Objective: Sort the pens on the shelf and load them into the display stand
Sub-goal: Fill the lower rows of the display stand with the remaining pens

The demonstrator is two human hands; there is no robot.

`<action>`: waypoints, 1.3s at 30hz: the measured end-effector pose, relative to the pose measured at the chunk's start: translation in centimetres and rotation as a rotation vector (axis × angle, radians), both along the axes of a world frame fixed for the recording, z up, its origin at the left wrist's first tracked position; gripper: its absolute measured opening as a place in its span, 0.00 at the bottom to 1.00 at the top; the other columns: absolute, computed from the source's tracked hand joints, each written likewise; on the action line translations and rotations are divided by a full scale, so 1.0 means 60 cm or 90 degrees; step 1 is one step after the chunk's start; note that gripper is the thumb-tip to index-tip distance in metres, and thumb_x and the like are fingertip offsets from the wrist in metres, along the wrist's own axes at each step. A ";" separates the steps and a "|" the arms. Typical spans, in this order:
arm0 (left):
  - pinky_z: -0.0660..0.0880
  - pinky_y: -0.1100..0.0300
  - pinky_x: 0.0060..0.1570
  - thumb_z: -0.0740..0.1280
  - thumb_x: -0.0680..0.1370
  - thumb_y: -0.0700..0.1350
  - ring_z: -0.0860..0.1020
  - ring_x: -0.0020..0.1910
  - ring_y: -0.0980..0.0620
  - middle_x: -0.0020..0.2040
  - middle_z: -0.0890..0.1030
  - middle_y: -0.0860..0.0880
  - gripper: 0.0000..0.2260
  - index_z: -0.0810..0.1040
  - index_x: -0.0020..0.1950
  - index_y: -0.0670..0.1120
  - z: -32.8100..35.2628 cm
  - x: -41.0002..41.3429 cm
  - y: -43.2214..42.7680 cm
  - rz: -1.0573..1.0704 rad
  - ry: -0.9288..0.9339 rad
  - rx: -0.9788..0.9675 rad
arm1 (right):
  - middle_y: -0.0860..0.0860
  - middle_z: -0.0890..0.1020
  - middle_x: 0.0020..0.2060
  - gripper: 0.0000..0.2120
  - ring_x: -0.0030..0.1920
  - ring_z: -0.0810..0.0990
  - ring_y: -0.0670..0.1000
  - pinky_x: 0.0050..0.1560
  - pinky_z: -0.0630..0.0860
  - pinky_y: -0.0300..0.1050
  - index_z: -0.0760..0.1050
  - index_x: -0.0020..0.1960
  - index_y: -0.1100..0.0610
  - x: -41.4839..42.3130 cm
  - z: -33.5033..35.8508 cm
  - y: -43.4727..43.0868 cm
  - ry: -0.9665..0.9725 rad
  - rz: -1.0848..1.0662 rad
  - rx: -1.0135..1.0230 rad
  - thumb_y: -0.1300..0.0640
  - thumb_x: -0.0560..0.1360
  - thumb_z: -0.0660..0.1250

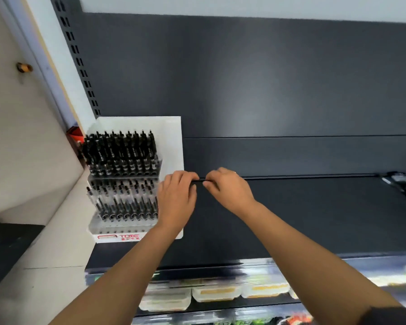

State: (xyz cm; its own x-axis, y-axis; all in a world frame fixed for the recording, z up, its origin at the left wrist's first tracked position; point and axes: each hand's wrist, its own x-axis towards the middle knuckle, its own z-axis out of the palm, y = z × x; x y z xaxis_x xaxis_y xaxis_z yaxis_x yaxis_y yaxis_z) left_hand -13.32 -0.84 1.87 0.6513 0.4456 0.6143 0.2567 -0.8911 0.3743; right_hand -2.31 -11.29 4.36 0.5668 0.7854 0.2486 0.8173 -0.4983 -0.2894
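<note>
A single black pen (pixel 201 181) is held between both hands above the shelf (pixel 314 219), with its long axis roughly horizontal, left to right. Its left end is pinched in the curled fingers of the left hand (pixel 176 198), and its right end is pinched by the right hand (pixel 227 188). The display stand (pixel 171 141) is located just left of the left hand, which overlaps its right edge; that hand is judged the nearer for loading. Upper rows are seen filled; free holes appear in the front row. A turn to upright is judged necessary. A loose pile of pens (pixel 401 184) lies well apart at far right, with open shelf between.
</note>
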 end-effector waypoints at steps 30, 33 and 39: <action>0.66 0.54 0.63 0.59 0.80 0.49 0.65 0.67 0.48 0.68 0.67 0.51 0.19 0.64 0.71 0.52 -0.068 0.750 -0.680 -0.465 0.460 -0.037 | 0.55 0.72 0.64 0.18 0.63 0.71 0.60 0.58 0.74 0.55 0.71 0.68 0.55 0.597 -0.080 -0.813 0.201 -0.477 -0.128 0.53 0.80 0.60; 0.66 0.53 0.64 0.59 0.80 0.50 0.63 0.68 0.47 0.70 0.64 0.50 0.21 0.61 0.73 0.52 -0.081 0.809 -0.718 -0.480 0.528 -0.028 | 0.55 0.72 0.63 0.18 0.63 0.71 0.61 0.58 0.74 0.54 0.70 0.68 0.53 0.647 -0.094 -0.847 0.224 -0.489 -0.149 0.53 0.80 0.59; 0.65 0.52 0.66 0.58 0.80 0.51 0.60 0.70 0.46 0.73 0.60 0.50 0.24 0.58 0.75 0.53 -0.114 0.899 -0.778 -0.448 0.577 -0.019 | 0.55 0.73 0.61 0.19 0.62 0.73 0.60 0.59 0.74 0.54 0.69 0.69 0.54 0.753 -0.114 -0.884 0.235 -0.449 -0.149 0.54 0.79 0.59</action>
State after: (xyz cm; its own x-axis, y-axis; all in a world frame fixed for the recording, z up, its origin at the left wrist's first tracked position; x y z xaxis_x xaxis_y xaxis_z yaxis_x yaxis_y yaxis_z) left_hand 40.61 -47.53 -5.00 0.9593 -0.1862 -0.2125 -0.1091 -0.9379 0.3293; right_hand 42.89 -64.36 -2.50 0.9585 0.2240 -0.1764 0.1636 -0.9387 -0.3033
